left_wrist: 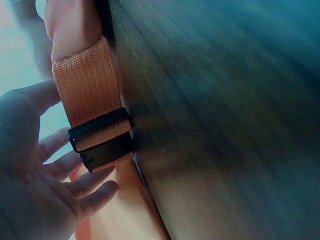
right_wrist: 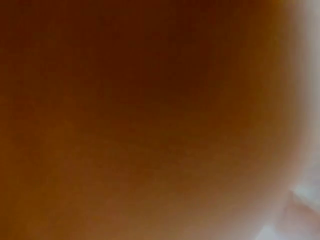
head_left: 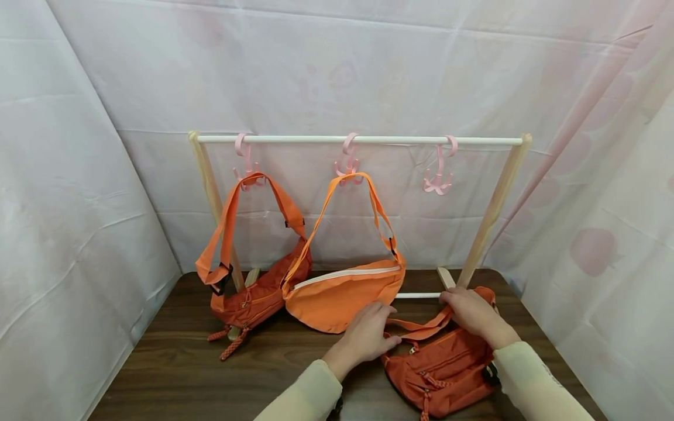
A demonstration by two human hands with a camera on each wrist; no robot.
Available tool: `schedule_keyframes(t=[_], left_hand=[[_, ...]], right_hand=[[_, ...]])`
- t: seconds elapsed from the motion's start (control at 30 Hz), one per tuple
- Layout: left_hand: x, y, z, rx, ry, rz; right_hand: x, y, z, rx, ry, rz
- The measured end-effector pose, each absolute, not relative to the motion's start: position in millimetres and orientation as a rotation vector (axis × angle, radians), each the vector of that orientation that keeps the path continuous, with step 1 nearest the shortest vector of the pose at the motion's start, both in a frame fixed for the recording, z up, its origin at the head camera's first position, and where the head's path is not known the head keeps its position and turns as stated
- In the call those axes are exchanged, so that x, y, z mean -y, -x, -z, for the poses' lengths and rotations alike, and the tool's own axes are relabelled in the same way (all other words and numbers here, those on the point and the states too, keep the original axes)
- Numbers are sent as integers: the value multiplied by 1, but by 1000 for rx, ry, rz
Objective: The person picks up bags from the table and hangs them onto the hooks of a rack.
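A dark orange-red waist bag [head_left: 442, 371] with zips and braided pulls lies on the table at the right front. Over its raised strap [head_left: 426, 330] my right hand [head_left: 476, 316] bends its fingers, gripping the strap; its fingertips are partly hidden. My left hand [head_left: 365, 333] is between this bag and a bright orange bag [head_left: 342, 298]. In the left wrist view its loosely spread fingers [left_wrist: 95, 197] lie by a strap with a black buckle [left_wrist: 102, 132]. The right wrist view is a brown-orange blur.
A rack with a white rail [head_left: 295, 139] carries three pink hooks, including a right-hand hook [head_left: 438, 178] with no bag. The bright orange bag and a rust-coloured bag [head_left: 263, 292] hang by straps from the others. Under them is a dark wooden table [head_left: 174, 362].
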State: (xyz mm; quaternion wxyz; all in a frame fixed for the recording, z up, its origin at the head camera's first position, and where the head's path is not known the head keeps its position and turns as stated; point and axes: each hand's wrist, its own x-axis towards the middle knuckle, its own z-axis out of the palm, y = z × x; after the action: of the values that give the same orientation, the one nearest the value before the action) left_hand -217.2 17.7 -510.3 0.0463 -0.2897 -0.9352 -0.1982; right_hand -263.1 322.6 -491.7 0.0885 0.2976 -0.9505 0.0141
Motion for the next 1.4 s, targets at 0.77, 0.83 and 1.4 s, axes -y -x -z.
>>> schedule_keyframes(t=[0.77,0.83,1.4], left_hand=[[-19,221,517,2918,805,658],[-18,221,516,2917,802,672],[-13,219,514,2944,700,802]], right_hand=[[-322,266,490,2846,-824,-269],[-321,265,487,2826,-823,-314],[-307,260,467,2757,-757,-690]])
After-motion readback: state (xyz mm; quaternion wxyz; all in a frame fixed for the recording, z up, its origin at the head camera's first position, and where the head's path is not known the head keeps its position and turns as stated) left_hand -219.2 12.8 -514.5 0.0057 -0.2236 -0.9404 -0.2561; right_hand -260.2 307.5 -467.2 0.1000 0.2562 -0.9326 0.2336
